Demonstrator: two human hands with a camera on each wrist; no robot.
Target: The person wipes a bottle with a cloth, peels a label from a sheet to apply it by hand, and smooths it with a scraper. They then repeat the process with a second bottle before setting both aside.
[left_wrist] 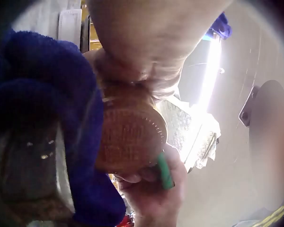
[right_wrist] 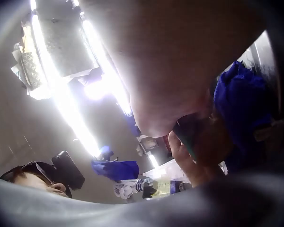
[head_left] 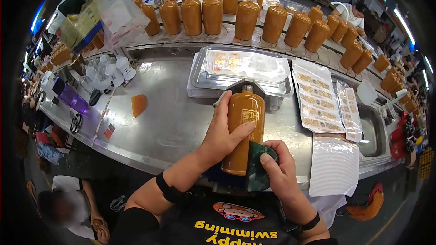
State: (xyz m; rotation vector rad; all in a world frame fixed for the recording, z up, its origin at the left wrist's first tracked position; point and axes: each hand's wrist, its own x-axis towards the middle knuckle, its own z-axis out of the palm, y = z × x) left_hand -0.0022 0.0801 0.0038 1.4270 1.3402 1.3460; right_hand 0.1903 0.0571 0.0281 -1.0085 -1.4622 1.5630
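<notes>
Steadiness probably matters most: the left hand [head_left: 219, 137] grips the brown bottle [head_left: 240, 153] while the right hand [head_left: 283, 172], pinching the dark-green scraper [head_left: 258, 172], should press evenly below the gold lettering [head_left: 250, 116].

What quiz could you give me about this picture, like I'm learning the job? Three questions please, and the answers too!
1. Pick one: what is the right hand holding?
A) a purple bottle
B) a dark green piece
C) a white sheet
2. True or false: the brown bottles in the back row are all lying on their sides.
3. Fill the gap: the bottle gripped by the left hand has its neck pointing away from the person, toward the metal ____.

Key:
1. B.
2. False; they stand upright.
3. Tray.
</notes>
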